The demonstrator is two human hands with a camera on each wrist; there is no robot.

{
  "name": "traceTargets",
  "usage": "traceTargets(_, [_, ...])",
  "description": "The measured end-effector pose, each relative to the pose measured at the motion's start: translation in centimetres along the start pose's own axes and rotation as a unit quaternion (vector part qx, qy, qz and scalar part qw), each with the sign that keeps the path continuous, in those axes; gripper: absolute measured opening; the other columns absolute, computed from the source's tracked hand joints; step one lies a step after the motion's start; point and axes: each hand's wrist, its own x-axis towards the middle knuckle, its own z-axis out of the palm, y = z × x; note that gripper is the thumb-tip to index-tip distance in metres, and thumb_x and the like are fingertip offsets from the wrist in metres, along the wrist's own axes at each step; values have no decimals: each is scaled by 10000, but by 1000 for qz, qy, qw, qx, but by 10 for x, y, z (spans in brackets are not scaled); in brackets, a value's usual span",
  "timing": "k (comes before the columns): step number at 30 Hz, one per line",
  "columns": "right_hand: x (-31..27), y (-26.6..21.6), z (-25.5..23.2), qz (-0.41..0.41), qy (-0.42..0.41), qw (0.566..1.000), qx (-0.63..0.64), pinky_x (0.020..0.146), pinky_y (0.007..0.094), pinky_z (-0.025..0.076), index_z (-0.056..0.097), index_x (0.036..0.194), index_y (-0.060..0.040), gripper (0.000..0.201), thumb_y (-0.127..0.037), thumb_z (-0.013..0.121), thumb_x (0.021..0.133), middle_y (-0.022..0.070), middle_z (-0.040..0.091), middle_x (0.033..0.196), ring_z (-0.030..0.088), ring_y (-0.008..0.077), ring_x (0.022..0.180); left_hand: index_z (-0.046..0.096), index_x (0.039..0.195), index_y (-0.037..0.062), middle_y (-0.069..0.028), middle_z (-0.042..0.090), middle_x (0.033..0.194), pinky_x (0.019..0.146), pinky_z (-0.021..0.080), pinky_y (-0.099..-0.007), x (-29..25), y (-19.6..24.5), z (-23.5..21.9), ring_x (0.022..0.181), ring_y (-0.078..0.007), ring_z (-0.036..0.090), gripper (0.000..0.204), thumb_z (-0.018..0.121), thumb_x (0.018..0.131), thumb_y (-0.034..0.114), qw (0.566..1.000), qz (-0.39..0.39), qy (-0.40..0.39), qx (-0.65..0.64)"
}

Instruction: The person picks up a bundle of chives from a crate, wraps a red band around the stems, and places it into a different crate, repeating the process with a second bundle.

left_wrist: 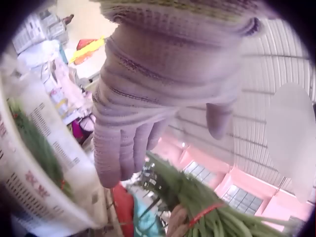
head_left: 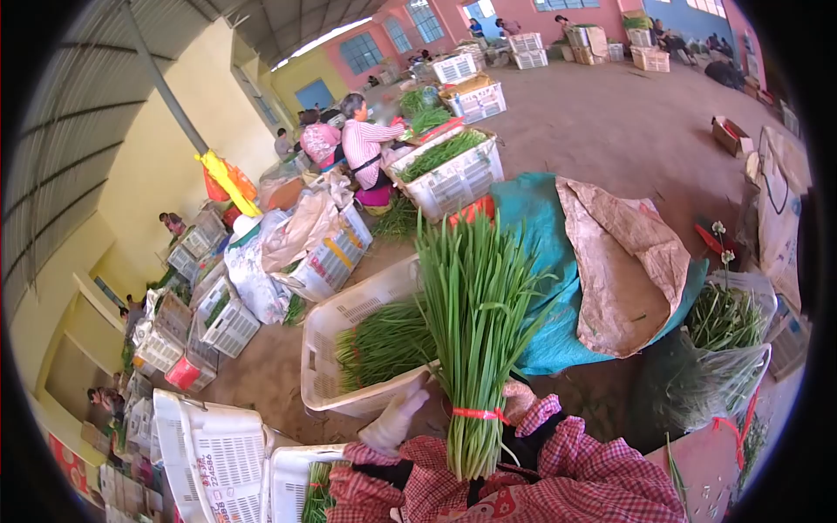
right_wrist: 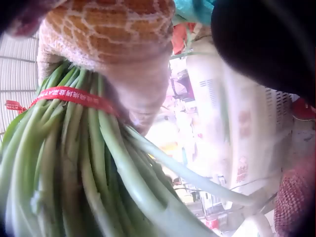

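Note:
An upright bunch of garlic chives [head_left: 478, 322] stands in front of the person's checked clothing in the head view, leaves up and pale stems down. Its stems are bound by a red printed band [head_left: 479, 413]. The gloved right hand [head_left: 520, 401] grips the bunch just above that band. In the right wrist view, the glove [right_wrist: 108, 54] wraps around the stems [right_wrist: 74, 163]. To the left of the bunch, the left hand [head_left: 394, 423] in a pale glove hangs apart from it. Its fingers [left_wrist: 133, 148] extend with nothing between them.
A white crate [head_left: 318, 349] of loose chives sits just ahead, and more white crates [head_left: 209, 462] stand at lower left. Brown paper [head_left: 623, 270] lies over a teal sheet [head_left: 536, 253] at right. A clear plastic bag [head_left: 724, 366] of greens is beyond. Seated people work further back.

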Motion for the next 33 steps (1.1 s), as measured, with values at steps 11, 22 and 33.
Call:
traceTargets(11, [16, 19, -18, 59, -16, 954, -293, 1029, 367, 414, 472, 1380, -2, 662, -231, 746, 823, 123, 596, 1284, 556, 229, 1190, 578, 1265, 66, -128, 660, 1168, 914, 530, -464, 19, 13, 32, 1036, -286, 641, 496, 709, 817, 233, 900, -53, 2, -433])
traceTargets(22, [26, 19, 62, -154, 164, 790, -570, 1058, 380, 393, 178, 1525, -64, 974, -224, 797, 790, 130, 514, 1364, 493, 241, 1257, 642, 1119, 19, -85, 694, 1015, 772, 584, -353, 32, -16, 27, 869, -211, 678, 343, 735, 790, 21, 916, 136, 248, -286])
traceTargets(33, [22, 38, 14, -96, 219, 937, -256, 902, 359, 511, 565, 1257, -37, 412, -17, 675, 860, 83, 643, 1188, 624, 215, 1023, 631, 1149, 38, -68, 681, 1049, 749, 582, -360, 25, -29, 18, 883, -206, 665, 336, 708, 824, 76, 930, 78, 240, -268])
